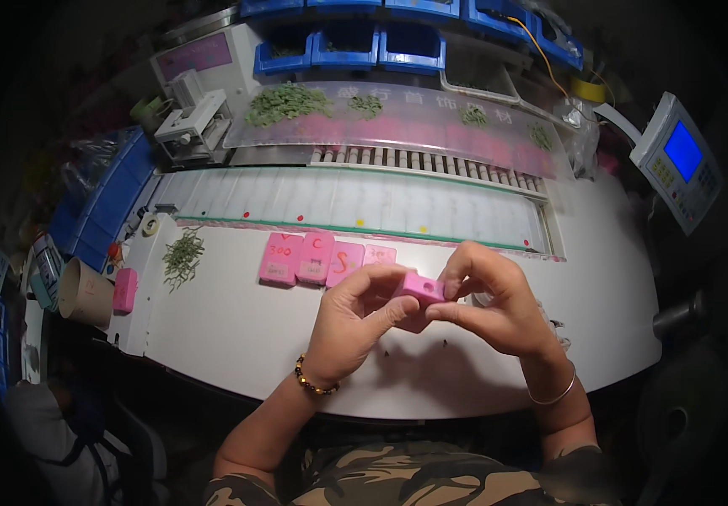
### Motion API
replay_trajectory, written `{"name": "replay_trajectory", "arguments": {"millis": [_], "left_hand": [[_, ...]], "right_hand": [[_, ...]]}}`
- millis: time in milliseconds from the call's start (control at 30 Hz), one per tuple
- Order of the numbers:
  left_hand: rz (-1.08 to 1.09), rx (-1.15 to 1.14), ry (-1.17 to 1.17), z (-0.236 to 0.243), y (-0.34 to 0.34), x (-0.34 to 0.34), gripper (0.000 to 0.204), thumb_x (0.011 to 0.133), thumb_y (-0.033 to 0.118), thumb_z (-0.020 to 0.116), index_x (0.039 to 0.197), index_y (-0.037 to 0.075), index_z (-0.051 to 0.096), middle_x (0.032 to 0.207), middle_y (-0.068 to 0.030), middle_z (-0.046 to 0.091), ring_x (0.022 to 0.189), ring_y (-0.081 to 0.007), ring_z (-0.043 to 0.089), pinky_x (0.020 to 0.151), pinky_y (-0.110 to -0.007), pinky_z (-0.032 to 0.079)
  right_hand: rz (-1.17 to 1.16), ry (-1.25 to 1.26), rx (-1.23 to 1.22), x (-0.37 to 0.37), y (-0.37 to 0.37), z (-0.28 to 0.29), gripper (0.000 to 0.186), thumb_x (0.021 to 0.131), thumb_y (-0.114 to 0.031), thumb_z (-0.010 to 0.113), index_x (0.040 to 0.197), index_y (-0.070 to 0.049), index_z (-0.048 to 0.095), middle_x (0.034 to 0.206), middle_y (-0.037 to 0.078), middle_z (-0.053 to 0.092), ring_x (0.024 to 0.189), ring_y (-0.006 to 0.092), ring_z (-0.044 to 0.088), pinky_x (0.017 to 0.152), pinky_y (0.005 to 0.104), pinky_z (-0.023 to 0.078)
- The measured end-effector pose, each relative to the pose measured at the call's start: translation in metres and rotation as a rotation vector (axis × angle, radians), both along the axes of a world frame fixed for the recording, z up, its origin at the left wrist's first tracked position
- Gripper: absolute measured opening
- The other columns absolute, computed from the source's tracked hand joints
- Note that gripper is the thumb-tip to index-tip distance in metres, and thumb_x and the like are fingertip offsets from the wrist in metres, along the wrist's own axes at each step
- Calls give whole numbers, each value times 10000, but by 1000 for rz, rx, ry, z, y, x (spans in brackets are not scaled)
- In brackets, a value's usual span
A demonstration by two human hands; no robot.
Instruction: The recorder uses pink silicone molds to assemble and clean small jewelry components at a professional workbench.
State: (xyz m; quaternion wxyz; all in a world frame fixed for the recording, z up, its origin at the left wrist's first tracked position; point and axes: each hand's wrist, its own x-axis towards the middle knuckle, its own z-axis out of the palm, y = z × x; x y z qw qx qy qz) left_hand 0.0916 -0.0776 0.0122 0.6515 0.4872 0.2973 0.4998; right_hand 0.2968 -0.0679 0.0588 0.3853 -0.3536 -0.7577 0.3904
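Note:
Above the white table, my left hand [349,319] holds a small pink rubber mould [421,287] with its fingers behind and thumb in front. A round hole shows in the mould's upper side. My right hand [492,297] pinches the same mould at its right end between thumb and fingers. Just beyond my hands lies a row of several pink moulds with red markings, among them a left one [280,258] and one beside it [314,257]. The row's right end is partly hidden by my left hand.
Left on the white table [212,337] lies a pile of thin green pieces [182,256]. Behind runs a long pale tray [347,198], then a plastic sheet [419,118] bearing more green pieces. A beige cup [85,293] stands left; a control panel [681,160] stands right.

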Motion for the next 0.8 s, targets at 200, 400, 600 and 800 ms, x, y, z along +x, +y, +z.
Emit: {"name": "replay_trajectory", "arguments": {"millis": [200,400,600,800], "left_hand": [[510,607,502,-4,9,9,425,719,84,809,1034,47,525,1084,-100,529,1019,-182,529,864,-337,460],[466,432,731,-11,71,-23,380,694,131,792,990,36,574,997,-90,565,927,-246,565,807,-307,475],[758,443,1251,-39,159,-108,335,688,235,804,906,40,642,1008,-137,623,963,-295,597,872,-393,474],[871,447,1537,-36,171,-120,353,731,271,777,961,37,649,1081,-158,592,1057,-330,548,916,-415,449]], "right_hand": [[-214,375,-215,-15,18,-15,261,801,-35,747,897,-40,505,863,17,539,783,87,592,664,226,547],[-194,393,-250,-31,37,-38,450,789,-76,770,1109,-46,456,1100,112,554,1055,174,569,850,303,513],[-141,-391,303,-30,34,-61,783,681,-204,828,1318,-12,416,1252,201,515,1167,391,476,973,448,423],[-128,-403,228,-41,38,-73,779,637,-154,828,1296,-1,444,1218,198,529,1128,396,488,967,455,414]]}}
